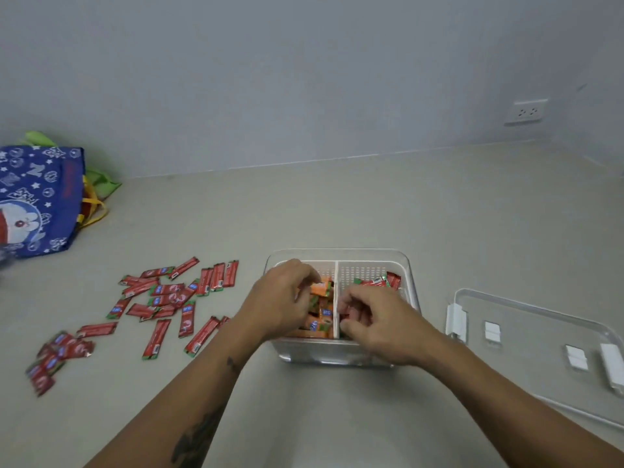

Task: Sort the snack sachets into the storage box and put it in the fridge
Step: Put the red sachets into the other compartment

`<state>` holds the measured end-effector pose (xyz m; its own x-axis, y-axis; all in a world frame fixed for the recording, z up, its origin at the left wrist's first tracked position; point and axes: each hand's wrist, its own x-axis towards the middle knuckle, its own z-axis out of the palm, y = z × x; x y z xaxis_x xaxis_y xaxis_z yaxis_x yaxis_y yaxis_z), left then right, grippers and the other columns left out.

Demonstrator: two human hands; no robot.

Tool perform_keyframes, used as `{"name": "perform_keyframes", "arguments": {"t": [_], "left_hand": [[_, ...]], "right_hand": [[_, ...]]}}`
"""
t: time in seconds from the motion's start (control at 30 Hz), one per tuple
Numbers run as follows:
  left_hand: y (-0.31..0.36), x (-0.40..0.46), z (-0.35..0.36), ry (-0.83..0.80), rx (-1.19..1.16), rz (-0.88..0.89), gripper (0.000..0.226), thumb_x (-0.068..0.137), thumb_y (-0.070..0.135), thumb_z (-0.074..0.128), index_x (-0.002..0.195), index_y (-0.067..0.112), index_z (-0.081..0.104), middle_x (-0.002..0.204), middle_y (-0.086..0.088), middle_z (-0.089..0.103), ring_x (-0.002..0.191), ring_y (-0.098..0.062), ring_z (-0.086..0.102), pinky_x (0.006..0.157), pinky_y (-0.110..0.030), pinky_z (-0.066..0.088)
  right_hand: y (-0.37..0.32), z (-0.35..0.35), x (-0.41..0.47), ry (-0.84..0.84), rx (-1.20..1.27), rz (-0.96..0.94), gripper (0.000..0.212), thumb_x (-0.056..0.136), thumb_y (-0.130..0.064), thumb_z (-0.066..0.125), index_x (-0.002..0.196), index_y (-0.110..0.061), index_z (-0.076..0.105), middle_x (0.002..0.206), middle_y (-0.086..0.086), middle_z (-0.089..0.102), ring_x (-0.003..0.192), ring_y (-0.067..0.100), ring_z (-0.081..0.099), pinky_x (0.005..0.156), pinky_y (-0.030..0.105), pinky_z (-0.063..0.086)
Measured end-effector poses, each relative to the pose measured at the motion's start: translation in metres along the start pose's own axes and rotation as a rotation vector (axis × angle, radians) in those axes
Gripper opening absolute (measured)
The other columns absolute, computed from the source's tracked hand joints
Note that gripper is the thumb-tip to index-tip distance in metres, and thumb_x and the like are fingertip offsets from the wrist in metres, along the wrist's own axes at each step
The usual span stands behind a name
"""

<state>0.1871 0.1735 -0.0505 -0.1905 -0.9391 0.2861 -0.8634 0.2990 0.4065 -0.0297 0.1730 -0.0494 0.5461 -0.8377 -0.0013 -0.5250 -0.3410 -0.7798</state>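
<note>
A clear storage box (371,256) with a white perforated insert and a middle divider (336,298) stands on the counter. Its left compartment holds orange sachets (320,288); its right compartment holds red sachets (378,282). My left hand (280,298) reaches into the left compartment, fingers closed on an orange sachet. My right hand (378,322) is in the right compartment with fingers curled around red sachets; most of what it holds is hidden. Several loose red sachets (169,298) lie scattered on the counter to the left.
The box's clear lid (540,332) with white clips lies to the right. A blue printed bag (37,201) with green and yellow bags behind it sits at the far left by the wall. A wall socket (526,112) is at the upper right.
</note>
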Motion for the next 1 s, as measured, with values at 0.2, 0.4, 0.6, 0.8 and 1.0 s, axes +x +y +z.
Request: {"name": "perform_keyframes", "arguments": {"t": [0.2, 0.4, 0.6, 0.8, 1.0], "left_hand": [[-0.066, -0.059, -0.041, 0.138, -0.068, -0.195, 0.021, 0.088, 0.008, 0.056, 0.101, 0.022, 0.066, 0.095, 0.012, 0.060, 0.089, -0.004, 0.057, 0.075, -0.023, 0.050], [-0.145, -0.124, -0.071, 0.084, -0.081, -0.417, 0.021, 0.092, 0.013, 0.055, 0.104, 0.027, 0.064, 0.101, 0.015, 0.059, 0.092, -0.002, 0.057, 0.080, -0.021, 0.050], [-0.216, -0.163, -0.081, -0.054, -0.079, -0.557, 0.024, 0.093, 0.016, 0.053, 0.112, 0.027, 0.063, 0.111, 0.013, 0.056, 0.101, -0.007, 0.055, 0.092, -0.028, 0.050], [-0.264, -0.174, -0.079, -0.243, -0.014, -0.624, 0.025, 0.094, 0.026, 0.051, 0.119, 0.025, 0.055, 0.115, 0.002, 0.053, 0.106, -0.017, 0.054, 0.092, -0.034, 0.050], [-0.287, -0.161, -0.056, -0.305, 0.021, -0.660, 0.061, 0.093, 0.044, 0.054, 0.147, 0.024, 0.032, 0.146, -0.002, 0.037, 0.130, -0.025, 0.041, 0.104, -0.040, 0.043]], "right_hand": [[-0.068, 0.034, 0.049, -0.006, 0.047, -0.151, 0.015, 0.082, -0.012, 0.063, 0.090, -0.025, 0.065, 0.073, -0.001, 0.065, 0.068, 0.016, 0.060, 0.063, 0.030, 0.050], [-0.121, 0.109, 0.092, -0.116, -0.038, -0.150, 0.018, 0.086, -0.009, 0.058, 0.093, -0.025, 0.064, 0.074, -0.002, 0.067, 0.065, 0.009, 0.061, 0.064, 0.030, 0.051], [-0.133, 0.190, 0.136, -0.233, -0.292, -0.001, 0.027, 0.092, -0.025, 0.059, 0.119, -0.027, 0.056, 0.105, -0.004, 0.058, 0.091, 0.013, 0.056, 0.077, 0.027, 0.047], [-0.101, 0.240, 0.150, -0.269, -0.558, 0.494, 0.058, 0.085, -0.037, 0.052, 0.138, -0.021, 0.035, 0.137, 0.014, 0.041, 0.122, 0.036, 0.047, 0.096, 0.042, 0.044], [-0.092, 0.261, 0.152, -0.244, -0.676, 0.478, 0.050, 0.094, -0.035, 0.044, 0.140, -0.017, 0.037, 0.144, 0.012, 0.035, 0.127, 0.033, 0.039, 0.102, 0.044, 0.041]]}}
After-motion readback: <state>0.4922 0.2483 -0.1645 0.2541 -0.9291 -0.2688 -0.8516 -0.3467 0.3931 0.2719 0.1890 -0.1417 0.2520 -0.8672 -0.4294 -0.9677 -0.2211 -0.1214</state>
